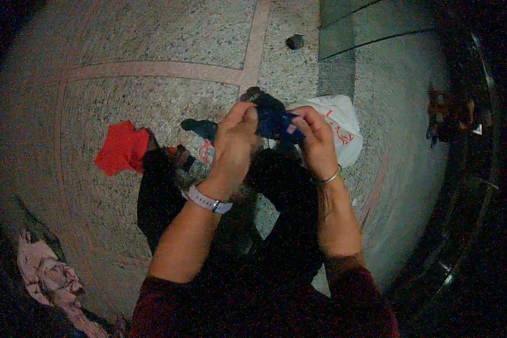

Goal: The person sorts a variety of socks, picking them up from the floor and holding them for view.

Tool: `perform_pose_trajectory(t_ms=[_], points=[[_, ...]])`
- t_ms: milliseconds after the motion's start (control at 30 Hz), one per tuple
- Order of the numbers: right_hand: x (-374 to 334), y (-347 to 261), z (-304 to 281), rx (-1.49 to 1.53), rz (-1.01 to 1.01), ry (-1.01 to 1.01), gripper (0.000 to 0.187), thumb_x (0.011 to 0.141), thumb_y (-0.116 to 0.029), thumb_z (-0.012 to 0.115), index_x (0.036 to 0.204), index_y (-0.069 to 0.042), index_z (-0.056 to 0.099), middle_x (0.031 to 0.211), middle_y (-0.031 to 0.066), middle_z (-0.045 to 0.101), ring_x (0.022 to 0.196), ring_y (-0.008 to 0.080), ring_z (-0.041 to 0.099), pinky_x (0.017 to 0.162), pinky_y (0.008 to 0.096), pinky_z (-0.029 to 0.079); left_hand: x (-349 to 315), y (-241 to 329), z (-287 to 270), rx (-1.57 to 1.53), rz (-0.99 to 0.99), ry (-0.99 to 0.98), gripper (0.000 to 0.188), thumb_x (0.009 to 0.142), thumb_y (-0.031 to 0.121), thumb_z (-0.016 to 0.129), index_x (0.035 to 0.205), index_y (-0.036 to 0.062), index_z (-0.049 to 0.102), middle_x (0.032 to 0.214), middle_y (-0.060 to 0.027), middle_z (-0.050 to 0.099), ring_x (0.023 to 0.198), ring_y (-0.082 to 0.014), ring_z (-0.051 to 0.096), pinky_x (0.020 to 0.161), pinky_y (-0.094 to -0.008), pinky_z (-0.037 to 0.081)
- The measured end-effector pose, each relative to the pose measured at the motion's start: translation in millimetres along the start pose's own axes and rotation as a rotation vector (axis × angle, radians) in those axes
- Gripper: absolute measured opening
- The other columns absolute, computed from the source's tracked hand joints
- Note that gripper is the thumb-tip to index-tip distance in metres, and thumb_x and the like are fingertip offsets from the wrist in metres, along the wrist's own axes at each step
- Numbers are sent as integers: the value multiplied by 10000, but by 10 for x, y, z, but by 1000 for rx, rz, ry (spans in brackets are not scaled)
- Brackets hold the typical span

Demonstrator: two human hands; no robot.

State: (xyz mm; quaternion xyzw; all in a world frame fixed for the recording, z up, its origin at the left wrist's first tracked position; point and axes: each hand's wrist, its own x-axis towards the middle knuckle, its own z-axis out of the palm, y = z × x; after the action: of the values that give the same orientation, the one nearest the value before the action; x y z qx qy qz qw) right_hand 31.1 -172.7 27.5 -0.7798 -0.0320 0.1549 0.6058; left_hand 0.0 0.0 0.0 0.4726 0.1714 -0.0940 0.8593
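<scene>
A crumpled navy cloth item [271, 115] is stretched between my two hands, above my knees. Its kind is hard to make out; a small pale patch shows near its right end. My left hand [236, 138], with a pale watch strap at the wrist, pinches its left side. At the right side, the thumb and fingers of my right hand [316, 135] close on the cloth near that patch. Just left of my left hand, a dark green sock-shaped cloth [200, 128] lies on the floor. Behind my right hand rests a white plastic bag [346, 127] with red print.
Red cloth [124, 147] lies on the speckled floor to the left. A pinkish bundle of fabric [48, 273] is at the lower left. Farther ahead sits a small dark balled item [294, 41]. Dark furniture [453, 115] stands along the right edge.
</scene>
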Motion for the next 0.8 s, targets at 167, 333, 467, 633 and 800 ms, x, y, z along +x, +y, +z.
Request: perform_pose_trajectory(t_ms=[167, 333, 467, 633, 800], points=[[-72, 14, -163, 0, -52, 35, 128, 941, -128, 539, 1002, -33, 597, 869, 51, 638, 762, 119, 571, 720, 267, 478, -72, 48, 252, -162, -108, -49, 202, 970, 257, 503, 1054, 81, 553, 937, 5, 593, 796, -126, 597, 631, -263, 506], [-78, -28, -161, 84, 101, 55, 144, 924, -145, 563, 987, -20, 595, 882, 57, 622, 829, 148, 576, 776, 295, 471, -52, 64, 246, -85, -157, -56, 143, 942, 281, 538, 945, 139, 552, 851, 72, 483, 772, -45, 425, 646, -229, 327], [-31, 71, -181, -5, 51, 75, 163, 916, -164, 562, 986, -19, 582, 940, 92, 615, 898, 192, 582, 828, 316, 458, -59, 135, 264, -32, -163, -70, 143, 910, 188, 590, 1010, 127, 508, 893, 43, 513, 791, -62, 476, 659, -235, 387], [-37, 2, -77, -108, -47, 108, 156, 927, -158, 531, 990, -22, 574, 934, 116, 600, 892, 236, 588, 818, 335, 460, -83, 204, 263, 37, -68, -161, 333, 894, 47, 577, 1169, 67, 391, 1004, -75, 591, 882, -123, 584, 755, -254, 499], [-51, -80, 69, -123, -227, 172, 145, 936, -146, 509, 979, -21, 568, 893, 105, 587, 848, 216, 579, 783, 331, 463, -92, 249, 203, 205, 66, -133, 408, 912, 40, 545, 1293, 43, 398, 1032, -95, 608, 921, -118, 584, 791, -257, 495]])
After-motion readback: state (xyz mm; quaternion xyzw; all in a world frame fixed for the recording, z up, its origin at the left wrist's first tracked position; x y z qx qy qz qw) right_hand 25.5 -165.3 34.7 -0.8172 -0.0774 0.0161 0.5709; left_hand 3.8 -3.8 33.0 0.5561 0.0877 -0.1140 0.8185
